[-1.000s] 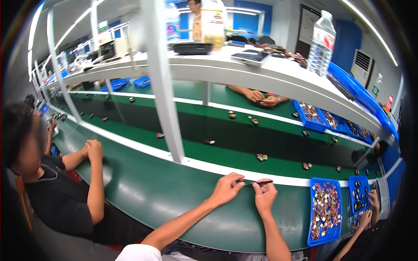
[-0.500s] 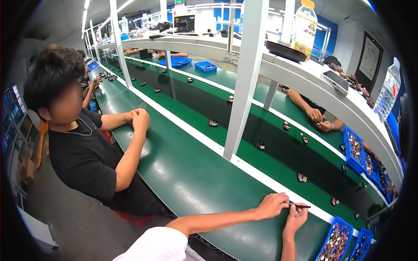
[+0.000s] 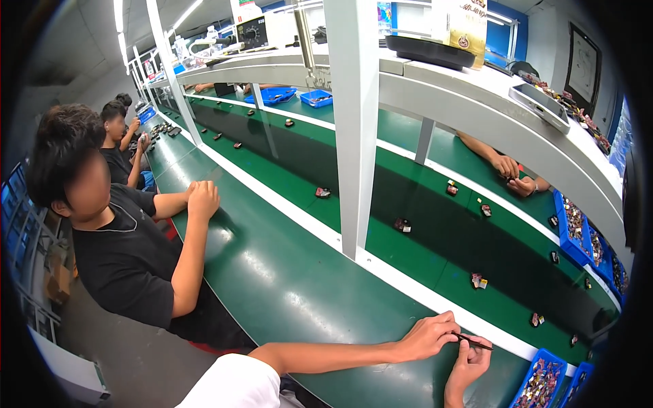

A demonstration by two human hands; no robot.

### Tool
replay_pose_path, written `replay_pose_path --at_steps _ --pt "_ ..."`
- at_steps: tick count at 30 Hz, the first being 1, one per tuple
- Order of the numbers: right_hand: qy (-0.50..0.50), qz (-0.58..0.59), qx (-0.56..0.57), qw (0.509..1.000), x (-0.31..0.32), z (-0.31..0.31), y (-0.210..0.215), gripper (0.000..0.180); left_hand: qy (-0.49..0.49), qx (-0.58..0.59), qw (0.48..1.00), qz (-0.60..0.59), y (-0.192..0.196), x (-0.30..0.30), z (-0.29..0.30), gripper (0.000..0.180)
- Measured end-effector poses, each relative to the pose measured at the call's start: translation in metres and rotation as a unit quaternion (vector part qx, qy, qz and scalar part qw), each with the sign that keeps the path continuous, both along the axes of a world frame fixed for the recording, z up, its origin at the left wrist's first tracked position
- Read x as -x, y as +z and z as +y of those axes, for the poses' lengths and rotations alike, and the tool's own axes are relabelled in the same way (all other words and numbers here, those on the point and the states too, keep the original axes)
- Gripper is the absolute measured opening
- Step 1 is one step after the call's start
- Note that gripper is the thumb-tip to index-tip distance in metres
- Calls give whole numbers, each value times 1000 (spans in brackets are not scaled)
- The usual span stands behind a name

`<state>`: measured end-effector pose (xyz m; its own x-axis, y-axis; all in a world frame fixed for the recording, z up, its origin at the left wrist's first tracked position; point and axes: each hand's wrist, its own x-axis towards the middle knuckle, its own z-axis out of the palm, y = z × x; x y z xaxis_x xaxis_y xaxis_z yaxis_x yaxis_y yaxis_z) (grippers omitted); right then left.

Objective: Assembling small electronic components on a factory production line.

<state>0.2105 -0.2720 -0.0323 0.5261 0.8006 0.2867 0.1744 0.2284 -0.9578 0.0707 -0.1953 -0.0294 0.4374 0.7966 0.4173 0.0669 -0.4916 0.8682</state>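
Over the green bench (image 3: 292,299), near its far white edge strip, my two hands are close together. A thin black stick-like tool (image 3: 473,341) spans them, sloping down to the right; its exact kind is too small to make out. My left hand (image 3: 430,336) pinches its left end with closed fingers. Around its right part, the fingers and thumb of my right hand (image 3: 469,367) are closed. Just right of my right hand stands a blue bin (image 3: 554,360) filled with many small coloured parts.
Beyond the white strip runs a green belt (image 3: 435,265) carrying small dark parts (image 3: 479,280). A grey post (image 3: 357,136) rises ahead, bearing a shelf (image 3: 462,95). A co-worker (image 3: 122,251) sits at left with hands clasped. Across the belt are another person's hands (image 3: 513,175) and blue bins (image 3: 571,224).
The whole view has shifted somewhat. In it, my hands sit slightly lower and further right, and the black tool slopes more steeply down to the right. Both hands keep their grip.
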Motion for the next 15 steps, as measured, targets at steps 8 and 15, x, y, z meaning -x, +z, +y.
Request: replay_pose_path --at_steps 8,15 --pt "-16 -158 -3 987 1 -10 10 10 4 9 1000 -2 4 3 -3 14" --pt "-58 -270 -83 958 -5 -12 7 12 -6 -4 1000 -21 -3 2 -3 16"
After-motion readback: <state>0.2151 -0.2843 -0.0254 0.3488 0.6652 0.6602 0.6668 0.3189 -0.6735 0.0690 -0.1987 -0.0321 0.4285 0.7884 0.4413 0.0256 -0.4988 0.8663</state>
